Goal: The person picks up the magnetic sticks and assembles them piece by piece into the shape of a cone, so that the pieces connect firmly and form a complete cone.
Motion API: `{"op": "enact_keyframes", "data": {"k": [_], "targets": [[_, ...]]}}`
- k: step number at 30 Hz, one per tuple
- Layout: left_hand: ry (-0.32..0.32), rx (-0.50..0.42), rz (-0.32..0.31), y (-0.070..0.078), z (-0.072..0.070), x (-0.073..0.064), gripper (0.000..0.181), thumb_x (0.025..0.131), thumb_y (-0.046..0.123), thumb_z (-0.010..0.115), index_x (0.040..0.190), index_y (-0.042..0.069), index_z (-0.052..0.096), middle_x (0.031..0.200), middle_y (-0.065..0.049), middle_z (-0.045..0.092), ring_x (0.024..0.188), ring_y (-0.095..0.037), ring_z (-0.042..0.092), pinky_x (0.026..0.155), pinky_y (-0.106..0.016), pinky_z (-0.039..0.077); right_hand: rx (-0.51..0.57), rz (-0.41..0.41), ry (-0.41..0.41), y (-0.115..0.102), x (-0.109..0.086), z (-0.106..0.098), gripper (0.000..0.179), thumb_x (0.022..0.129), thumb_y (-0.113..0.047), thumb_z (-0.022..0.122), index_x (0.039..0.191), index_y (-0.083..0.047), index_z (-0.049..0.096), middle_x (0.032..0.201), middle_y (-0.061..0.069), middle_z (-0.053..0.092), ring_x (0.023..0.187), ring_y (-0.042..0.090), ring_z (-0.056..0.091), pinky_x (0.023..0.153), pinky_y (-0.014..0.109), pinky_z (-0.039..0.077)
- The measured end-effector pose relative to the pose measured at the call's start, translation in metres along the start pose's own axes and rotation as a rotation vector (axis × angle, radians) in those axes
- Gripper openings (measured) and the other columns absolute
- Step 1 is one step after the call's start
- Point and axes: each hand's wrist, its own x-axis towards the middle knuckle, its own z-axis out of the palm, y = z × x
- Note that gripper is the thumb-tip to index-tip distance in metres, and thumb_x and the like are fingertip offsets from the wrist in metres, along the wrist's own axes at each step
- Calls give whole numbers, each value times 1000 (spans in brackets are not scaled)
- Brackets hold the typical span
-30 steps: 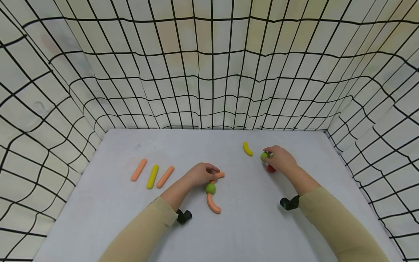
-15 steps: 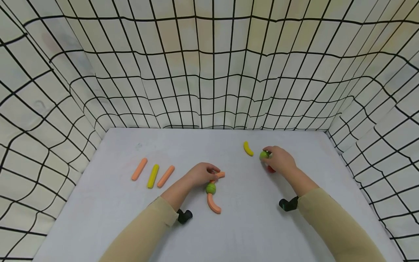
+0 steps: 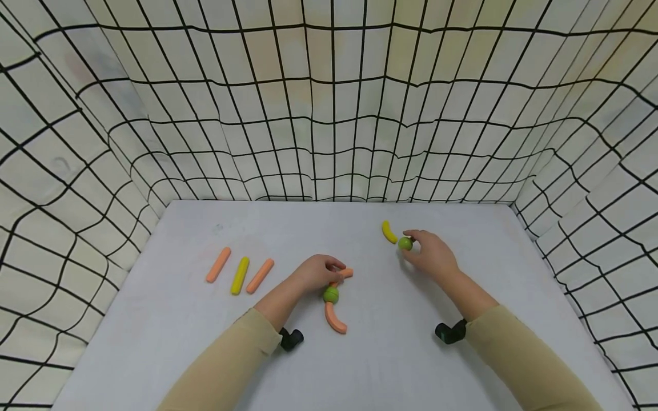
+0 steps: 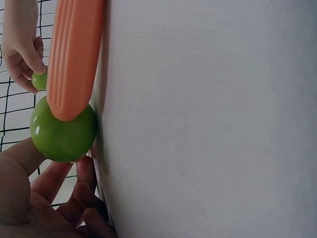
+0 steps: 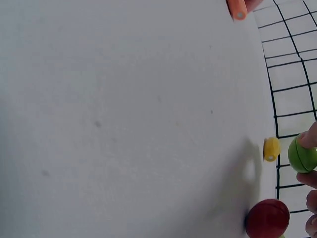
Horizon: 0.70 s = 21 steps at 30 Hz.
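Note:
My left hand [image 3: 320, 273] pinches a short orange piece at the top of a small row on the white table. Another orange piece [image 3: 347, 273] pokes out past its fingertips. A green ball [image 3: 331, 295] with a seam follows below, then a curved orange piece [image 3: 336, 318], ridged on its side in the left wrist view. My right hand [image 3: 433, 256] pinches a second green ball [image 3: 405, 244] between thumb and fingers, close beside a small yellow banana [image 3: 389, 232]. A dark red ball [image 5: 267, 219] lies below that hand in the right wrist view, hidden in the head view.
To the left lie an orange stick [image 3: 218, 265], a yellow stick [image 3: 240, 275] and another orange stick [image 3: 260, 276], roughly side by side. Black netting [image 3: 334, 120] over pale walls rises behind the white table [image 3: 401, 359] and along both its sides.
My right hand has carried its green ball leftward, toward the banana, and now covers the red ball in the head view. The left hand has stayed in place.

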Motion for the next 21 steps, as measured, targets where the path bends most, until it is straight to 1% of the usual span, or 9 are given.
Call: {"op": "enact_keyframes", "data": {"k": [6,14,21], "targets": [[6,-10,-13,3,0,-2,30,90,19,72,120,15,71,105,-4,62,89,-19,54,74,-31,46,3,-52,22,-7,-7,9,43,89,-22,69,130,-9,63,123,12,65,118,33,55,98,51,44],[11,-20,-5,2,0,-3,29,90,19,71,119,15,71,103,-2,63,88,-18,55,73,-30,46,-14,-138,-19,-16,-15,28,44,89,-21,69,131,-10,64,123,10,65,118,32,56,98,49,45],[18,-24,3,2,1,-3,29,90,19,70,119,14,71,101,-2,63,87,-18,56,73,-31,46,8,-132,-60,-26,-18,40,40,88,-23,74,125,-12,64,117,3,66,113,25,56,97,44,47]]}}
